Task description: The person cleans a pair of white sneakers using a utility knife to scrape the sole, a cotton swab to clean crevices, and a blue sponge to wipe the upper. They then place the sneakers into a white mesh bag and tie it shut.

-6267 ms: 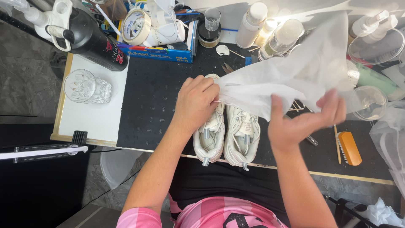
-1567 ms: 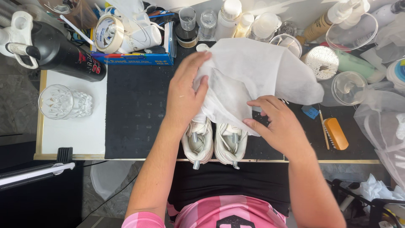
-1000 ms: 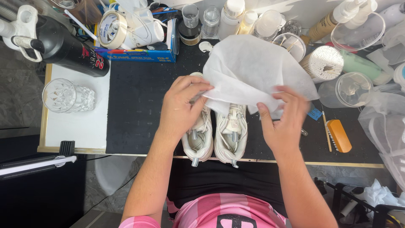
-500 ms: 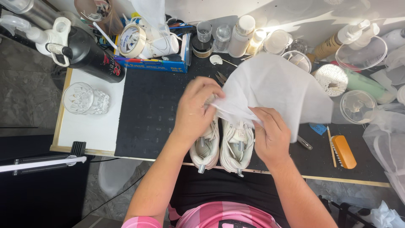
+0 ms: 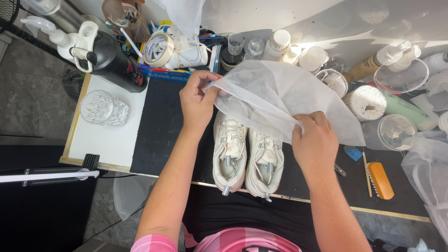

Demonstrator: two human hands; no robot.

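Observation:
A pair of white sneakers [image 5: 247, 154] stands side by side on the black mat [image 5: 163, 130], heels toward me, each with a metal-tipped shoe tree inside. A thin white fabric bag [image 5: 298, 98] is held open above their toes. My left hand [image 5: 198, 100] pinches the bag's left edge, lifted above the mat. My right hand [image 5: 315, 140] pinches the bag's near edge to the right of the sneakers. The toes are hidden under the fabric.
A cut-glass tumbler [image 5: 103, 108] and a black bottle [image 5: 114, 60] stand at the left. A tape roll [image 5: 158, 48], jars, bottles and clear cups [image 5: 396, 130] crowd the back and right. An orange brush [image 5: 380, 173] lies at the right front.
My left hand rose and moved back-left, pulling the bag's mouth open. My right hand shifted right along the edge. More of the sneakers now shows.

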